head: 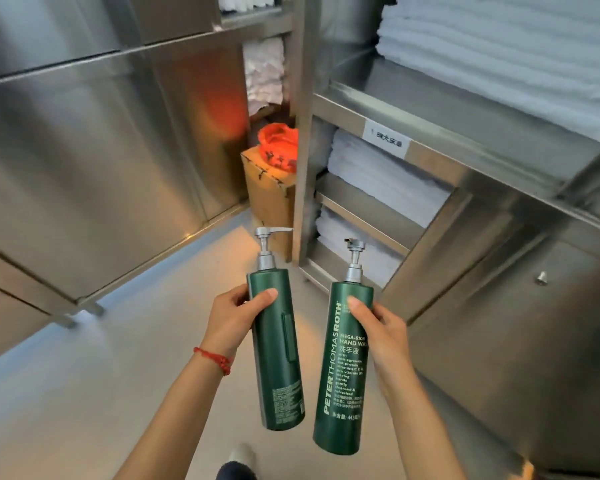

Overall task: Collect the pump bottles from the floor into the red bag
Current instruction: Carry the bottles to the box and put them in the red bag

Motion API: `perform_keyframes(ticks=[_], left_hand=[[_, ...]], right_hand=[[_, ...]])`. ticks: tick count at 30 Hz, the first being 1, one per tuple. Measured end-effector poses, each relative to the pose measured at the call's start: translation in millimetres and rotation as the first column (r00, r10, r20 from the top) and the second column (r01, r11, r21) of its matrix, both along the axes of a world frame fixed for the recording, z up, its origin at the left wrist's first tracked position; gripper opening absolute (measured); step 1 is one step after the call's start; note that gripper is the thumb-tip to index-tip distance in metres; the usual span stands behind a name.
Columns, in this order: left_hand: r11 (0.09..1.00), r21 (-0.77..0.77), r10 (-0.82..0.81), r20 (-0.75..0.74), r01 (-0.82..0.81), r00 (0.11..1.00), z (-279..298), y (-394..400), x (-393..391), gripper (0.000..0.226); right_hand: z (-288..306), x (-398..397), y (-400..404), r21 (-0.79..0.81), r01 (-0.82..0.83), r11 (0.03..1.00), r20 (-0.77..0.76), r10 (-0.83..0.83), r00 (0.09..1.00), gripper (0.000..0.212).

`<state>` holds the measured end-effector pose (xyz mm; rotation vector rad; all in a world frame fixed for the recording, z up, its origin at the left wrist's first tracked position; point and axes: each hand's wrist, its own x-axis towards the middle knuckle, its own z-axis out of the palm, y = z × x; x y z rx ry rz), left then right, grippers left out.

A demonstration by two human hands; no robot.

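I hold two tall dark green pump bottles upright in front of me. My left hand [234, 318] grips the left bottle [279, 368] near its top; its silver pump points right and its back label faces me. My right hand [378, 327] grips the right bottle [340, 382], whose white hand wash lettering faces me. The red bag [278, 143] sits open on top of a cardboard box [269, 199] in the far corner, partly hidden behind a metal shelf post. Both bottles are well short of the bag.
Stainless steel cabinets [101, 161] line the left wall. A metal shelving unit [430, 133] with folded white towels [378, 171] stands on the right. Grey floor [118, 375] runs toward the box. My shoe [241, 455] shows at the bottom.
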<state>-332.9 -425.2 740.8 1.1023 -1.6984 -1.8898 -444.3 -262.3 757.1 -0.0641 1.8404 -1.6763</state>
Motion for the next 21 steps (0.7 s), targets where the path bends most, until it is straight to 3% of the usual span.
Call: perform_keyframes(ticks=[9,15,21], left_hand=[[0.995,-0.063,0.084,0.011,-0.083,0.996,20,-157,26,0.031],[0.992,-0.08,0.101,0.016,-0.1,0.995,15,-219,-11,0.01],[0.986,-0.09,0.144,0.012,-0.142,0.99,14,-280,-62,0.018]], right_hand=[[17,2,-166,-0.069,-0.114,0.991,-0.003,0.114,0.993,0.019],[15,-43,-239,-0.063,-0.153,0.986,-0.032,0.151,0.988,0.013],[13,-106,-313,-0.075,-0.205,0.976,-0.06,0.201,0.978,0.013]])
